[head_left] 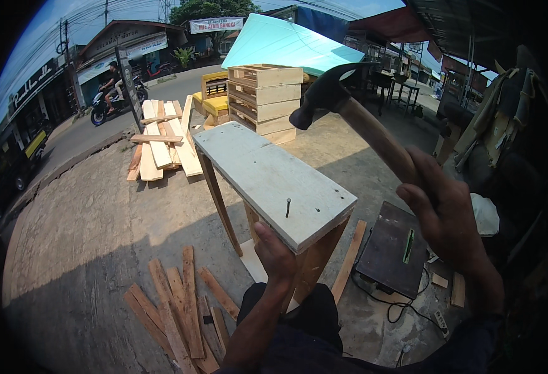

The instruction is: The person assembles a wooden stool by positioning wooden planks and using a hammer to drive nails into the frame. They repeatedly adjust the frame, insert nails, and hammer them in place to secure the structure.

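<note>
A claw hammer (pixel 373 134) is raised above the work, its dark head toward the upper left; my right hand (pixel 443 215) is closed round its wooden handle. Below it stands a narrow wooden frame (pixel 314 265) topped by a whitish board (pixel 249 159). A bent-looking nail (pixel 288 209) sticks up from the board near its closer end, and several dark nail spots show around it. My left hand (pixel 275 254) grips the frame at the board's near left edge, thumb against the side. Its other fingers are mostly hidden. The hammer head and the nail are apart.
Loose wood strips (pixel 174 305) lie at lower left, a plank pile (pixel 158 143) farther off. Stacked wooden crates (pixel 277 100) stand behind the frame. At right sit a dark slotted machine box (pixel 389 249) with a cord, and a power strip (pixel 441 323). A motorcycle rider (pixel 113 90) is on the road.
</note>
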The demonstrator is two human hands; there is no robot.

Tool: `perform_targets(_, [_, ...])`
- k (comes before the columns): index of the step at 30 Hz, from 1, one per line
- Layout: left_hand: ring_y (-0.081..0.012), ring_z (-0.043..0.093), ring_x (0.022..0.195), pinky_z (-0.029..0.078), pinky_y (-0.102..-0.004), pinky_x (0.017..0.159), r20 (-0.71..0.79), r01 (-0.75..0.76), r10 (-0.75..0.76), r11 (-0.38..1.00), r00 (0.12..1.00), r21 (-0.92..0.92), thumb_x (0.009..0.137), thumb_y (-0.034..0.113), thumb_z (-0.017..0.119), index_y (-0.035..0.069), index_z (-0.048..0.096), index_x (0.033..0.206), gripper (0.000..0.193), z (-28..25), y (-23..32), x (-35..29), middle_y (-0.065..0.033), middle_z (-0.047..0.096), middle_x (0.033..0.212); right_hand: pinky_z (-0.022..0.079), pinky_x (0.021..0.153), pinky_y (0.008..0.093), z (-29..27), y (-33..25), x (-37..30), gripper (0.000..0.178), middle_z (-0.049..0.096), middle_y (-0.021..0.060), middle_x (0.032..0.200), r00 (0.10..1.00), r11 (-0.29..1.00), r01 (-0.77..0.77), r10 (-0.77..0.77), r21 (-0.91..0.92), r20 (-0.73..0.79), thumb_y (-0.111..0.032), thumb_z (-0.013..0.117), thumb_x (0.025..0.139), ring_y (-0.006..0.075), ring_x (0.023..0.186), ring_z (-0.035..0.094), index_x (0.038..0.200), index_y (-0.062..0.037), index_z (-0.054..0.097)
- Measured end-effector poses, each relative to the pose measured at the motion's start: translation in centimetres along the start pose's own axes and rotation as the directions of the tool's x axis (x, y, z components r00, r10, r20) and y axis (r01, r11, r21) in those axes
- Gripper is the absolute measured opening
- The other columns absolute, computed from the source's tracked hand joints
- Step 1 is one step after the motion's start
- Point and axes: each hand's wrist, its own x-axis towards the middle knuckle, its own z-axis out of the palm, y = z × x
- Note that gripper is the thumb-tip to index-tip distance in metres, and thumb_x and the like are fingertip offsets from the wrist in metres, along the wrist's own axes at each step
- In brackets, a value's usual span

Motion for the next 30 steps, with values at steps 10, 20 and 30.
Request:
perform_targets(10, [-0.031,0.067,0.107,0.049,-0.0415,0.095,-0.05,-0.04,0.04,0.999,0.998,-0.001,0.11,0.057,0.011,-0.007,0.062,0.119,0.082,0.5,-0.5,0.3,-0.022,0.069,0.11,0.054,0.071,0.0428,-0.9,-1.2,0.6,0.049,0.073,0.0222,0.091,0.955,0.983,0.035,0.02,-0.179,0.296,-0.02,0.074,0.094,0.0331,0.076,0.073,0.137,-0.0027,0.059])
perform_targets(20, [-0.0263,0.058,0.124,0.04,-0.036,0.112,0.055,0.055,-0.05,0.994,0.997,-0.094,0.108,0.063,0.005,-0.014,0.051,0.135,0.094,0.2,-1.0,0.5,-0.025,0.061,0.132,0.054,0.068,0.0447,-1.0,-0.9,0.3,0.048,0.072,0.0211,0.084,0.95,0.976,0.124,-0.065,-0.18,0.304,-0.024,0.067,0.099,0.0373,0.074,0.073,0.143,-0.0083,0.054])
perform_targets(30, [-0.0256,0.062,0.116,0.044,-0.0348,0.106,0.037,0.157,-0.158,0.987,0.987,0.024,0.108,0.063,0.005,-0.014,0.055,0.13,0.095,0.1,-0.6,0.3,-0.0235,0.066,0.122,0.054,0.072,0.0493,-0.9,-3.5,1.2,0.049,0.073,0.0227,0.091,0.913,0.995,-0.052,0.083,-0.088,0.399,-0.023,0.069,0.097,0.0418,0.081,0.072,0.141,-0.0079,0.055])
